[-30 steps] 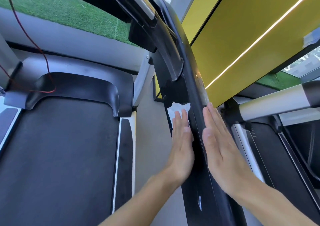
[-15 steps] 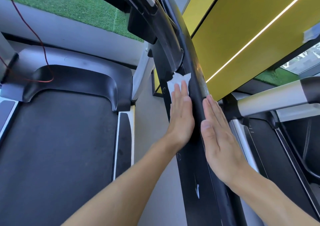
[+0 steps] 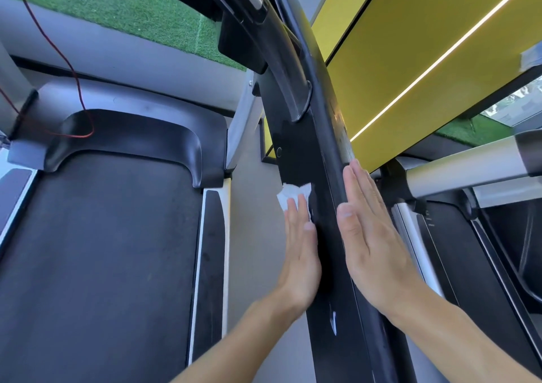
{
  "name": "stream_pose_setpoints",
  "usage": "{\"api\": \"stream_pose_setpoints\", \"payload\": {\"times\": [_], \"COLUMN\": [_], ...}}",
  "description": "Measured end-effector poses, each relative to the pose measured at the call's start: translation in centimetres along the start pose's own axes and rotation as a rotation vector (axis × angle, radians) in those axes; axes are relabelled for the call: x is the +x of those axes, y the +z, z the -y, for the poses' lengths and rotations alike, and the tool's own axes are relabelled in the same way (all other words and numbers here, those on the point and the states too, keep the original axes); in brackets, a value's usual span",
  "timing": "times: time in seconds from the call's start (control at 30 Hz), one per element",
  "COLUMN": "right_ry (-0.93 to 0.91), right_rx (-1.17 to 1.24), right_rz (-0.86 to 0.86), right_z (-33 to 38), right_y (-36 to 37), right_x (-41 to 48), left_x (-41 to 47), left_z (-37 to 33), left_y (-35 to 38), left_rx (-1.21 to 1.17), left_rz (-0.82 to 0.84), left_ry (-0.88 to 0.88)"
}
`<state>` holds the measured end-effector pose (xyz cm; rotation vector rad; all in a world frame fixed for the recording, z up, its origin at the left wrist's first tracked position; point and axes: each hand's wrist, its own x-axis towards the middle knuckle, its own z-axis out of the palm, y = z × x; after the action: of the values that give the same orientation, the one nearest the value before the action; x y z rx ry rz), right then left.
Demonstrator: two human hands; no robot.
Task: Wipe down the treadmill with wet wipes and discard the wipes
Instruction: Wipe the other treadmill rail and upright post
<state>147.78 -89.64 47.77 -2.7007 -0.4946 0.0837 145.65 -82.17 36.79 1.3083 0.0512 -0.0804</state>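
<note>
While our left hand (image 3: 300,253) presses the wet wipe (image 3: 293,196) flat-fingered against the treadmill upright (image 3: 296,160), right hand (image 3: 371,236), open, braces opposite.

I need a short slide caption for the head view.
Left hand presses a white wipe on the black treadmill upright; right hand lies flat opposite.

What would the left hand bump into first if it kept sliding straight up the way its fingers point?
Probably the curved black handrail bracket joining the upright post. The left hand presses a white wipe flat on that post, and the bare stretch between looks free.
</note>
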Motion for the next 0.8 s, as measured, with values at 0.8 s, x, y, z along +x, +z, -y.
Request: {"api": "stream_pose_setpoints", "payload": {"times": [0.8], "right_ry": [0.051], "right_rx": [0.031], "right_rz": [-0.01], "right_z": [-0.1], "right_y": [0.3], "right_x": [-5.3], "left_x": [0.1], "left_z": [-3.2], "left_y": [0.1], "left_rx": [0.176], "left_rz": [0.043], "left_ry": [0.125]}}
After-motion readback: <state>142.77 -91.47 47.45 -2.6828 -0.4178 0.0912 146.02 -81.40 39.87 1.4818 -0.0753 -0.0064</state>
